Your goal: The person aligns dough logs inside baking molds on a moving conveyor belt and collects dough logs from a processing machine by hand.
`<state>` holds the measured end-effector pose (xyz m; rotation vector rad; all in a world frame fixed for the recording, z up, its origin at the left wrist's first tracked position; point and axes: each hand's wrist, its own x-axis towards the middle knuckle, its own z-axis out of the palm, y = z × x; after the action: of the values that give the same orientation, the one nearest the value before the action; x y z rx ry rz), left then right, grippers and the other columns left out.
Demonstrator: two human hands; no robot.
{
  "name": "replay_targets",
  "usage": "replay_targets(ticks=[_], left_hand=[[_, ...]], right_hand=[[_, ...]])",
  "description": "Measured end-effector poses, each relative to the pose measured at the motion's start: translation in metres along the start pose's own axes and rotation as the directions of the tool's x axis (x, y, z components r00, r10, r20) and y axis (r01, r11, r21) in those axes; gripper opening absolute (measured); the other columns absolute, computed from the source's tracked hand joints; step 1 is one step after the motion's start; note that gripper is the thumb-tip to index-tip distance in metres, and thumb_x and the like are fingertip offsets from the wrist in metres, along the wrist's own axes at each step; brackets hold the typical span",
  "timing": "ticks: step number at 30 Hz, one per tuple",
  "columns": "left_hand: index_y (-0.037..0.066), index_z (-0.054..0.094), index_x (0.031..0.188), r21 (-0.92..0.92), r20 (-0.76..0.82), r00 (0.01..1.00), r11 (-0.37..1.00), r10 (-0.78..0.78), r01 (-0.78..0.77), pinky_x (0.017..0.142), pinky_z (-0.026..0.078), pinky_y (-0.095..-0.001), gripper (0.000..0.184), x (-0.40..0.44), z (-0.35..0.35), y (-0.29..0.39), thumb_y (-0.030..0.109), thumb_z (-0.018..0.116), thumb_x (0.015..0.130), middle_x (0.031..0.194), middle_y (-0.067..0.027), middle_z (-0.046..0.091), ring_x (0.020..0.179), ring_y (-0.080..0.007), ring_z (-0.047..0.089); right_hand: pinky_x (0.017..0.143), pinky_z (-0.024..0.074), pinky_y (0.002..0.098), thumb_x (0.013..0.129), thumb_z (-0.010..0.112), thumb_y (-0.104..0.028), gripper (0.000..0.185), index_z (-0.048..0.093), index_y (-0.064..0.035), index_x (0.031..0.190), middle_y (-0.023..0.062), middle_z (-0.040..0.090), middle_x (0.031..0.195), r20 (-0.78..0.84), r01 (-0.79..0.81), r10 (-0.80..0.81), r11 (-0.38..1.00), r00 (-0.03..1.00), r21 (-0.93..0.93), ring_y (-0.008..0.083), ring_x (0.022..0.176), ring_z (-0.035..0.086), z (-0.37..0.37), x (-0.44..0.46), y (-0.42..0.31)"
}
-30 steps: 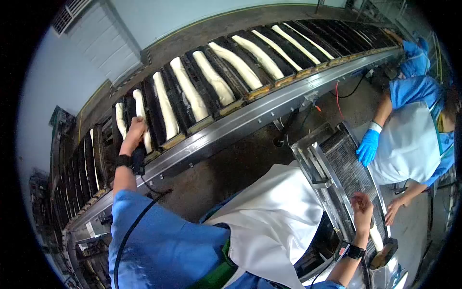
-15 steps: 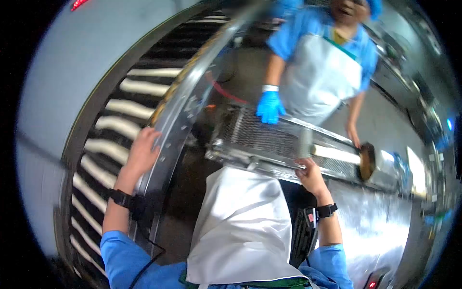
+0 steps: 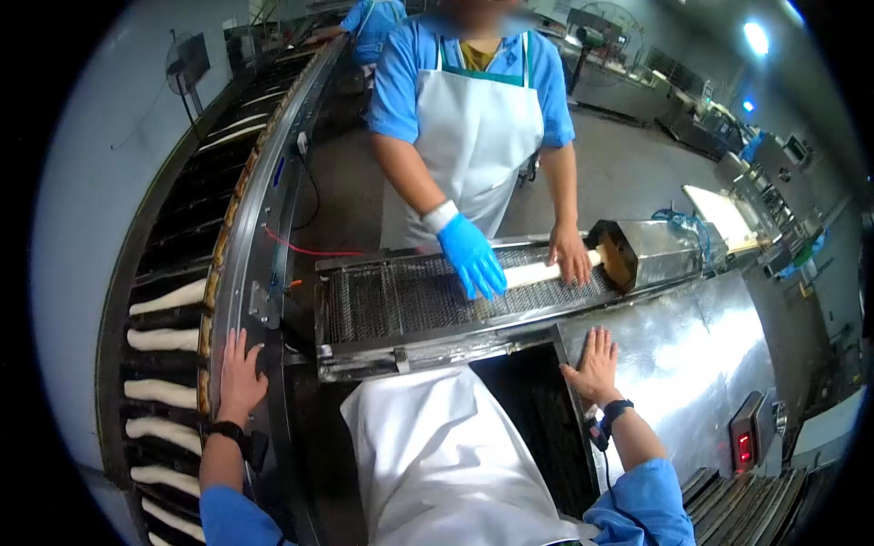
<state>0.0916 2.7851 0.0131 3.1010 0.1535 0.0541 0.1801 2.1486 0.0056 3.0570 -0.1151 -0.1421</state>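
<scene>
My left hand [image 3: 242, 375] rests on the steel side rail [image 3: 238, 296] of the long conveyor, fingers stretched out and holding nothing. Beside it, long white dough strips [image 3: 164, 339] lie in the dark grooved trays [image 3: 157, 369] of that conveyor. My right hand [image 3: 596, 366] is spread flat on the corner of a shiny steel table [image 3: 660, 350], also without anything in it. Ahead, a co-worker's blue-gloved hand [image 3: 472, 259] and bare hand [image 3: 569, 252] touch a dough roll [image 3: 528, 274] on the wire mesh belt [image 3: 382, 296].
A metal housing [image 3: 669, 250] stands at the belt's right end. A small box with a red display [image 3: 748, 432] sits at the table's lower right, near stacked dark trays [image 3: 746, 510]. A red hose [image 3: 309, 246] crosses behind the belt. Another person [image 3: 373, 27] stands farther back.
My right hand has moved from the mesh belt's near edge onto the steel table. The co-worker's gloved hand has gone to the dough roll. My view has turned and steadied.
</scene>
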Motion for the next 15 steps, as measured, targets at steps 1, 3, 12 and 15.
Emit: replay_targets(ticks=[1,3,12,15], left_hand=[[0.002,0.057,0.121,-0.048,0.000,0.996,0.994,-0.094,0.094,0.114,0.028,-0.0434,0.048,0.001,-0.002,0.008,0.008,0.066,0.074,0.151,-0.0193,0.030,0.141,-0.0358,0.026],[0.003,0.057,0.120,-0.103,-0.022,0.993,0.988,-0.117,0.114,0.115,0.027,-0.0430,0.046,0.004,0.010,-0.001,0.008,0.066,0.075,0.151,-0.0190,0.029,0.142,-0.0352,0.024],[0.002,0.057,0.116,-0.321,-0.039,0.981,0.932,-0.190,0.168,0.112,0.032,-0.0432,0.042,0.008,0.023,-0.018,0.010,0.065,0.075,0.148,-0.0195,0.033,0.137,-0.0370,0.032],[0.001,0.058,0.114,-0.293,-0.038,0.984,0.943,-0.175,0.157,0.111,0.033,-0.0429,0.039,0.003,0.013,-0.013,0.010,0.064,0.076,0.148,-0.0188,0.034,0.137,-0.0366,0.033]], right_hand=[[0.118,0.0045,0.0503,0.082,0.054,-0.061,0.102,0.017,0.0074,0.148,0.0285,0.015,0.155,0.017,0.007,-0.007,1.000,1.000,-0.003,0.0381,0.147,0.010,-0.004,0.008,-0.006],[0.119,0.0040,0.0459,0.083,0.052,-0.064,0.104,0.016,0.0097,0.147,0.0290,0.015,0.155,-0.028,0.016,-0.016,1.000,0.999,0.001,0.0368,0.147,0.008,0.002,0.025,-0.013],[0.119,0.0048,0.0437,0.084,0.046,-0.070,0.112,0.013,0.0188,0.143,0.0350,0.011,0.153,-0.058,-0.144,0.151,0.983,0.987,0.116,0.0401,0.146,0.006,0.012,0.063,-0.026],[0.119,0.0052,0.0437,0.085,0.046,-0.070,0.111,0.014,0.0186,0.143,0.0343,0.011,0.153,-0.044,-0.148,0.155,0.982,0.987,0.120,0.0396,0.146,0.006,0.013,0.060,-0.025]])
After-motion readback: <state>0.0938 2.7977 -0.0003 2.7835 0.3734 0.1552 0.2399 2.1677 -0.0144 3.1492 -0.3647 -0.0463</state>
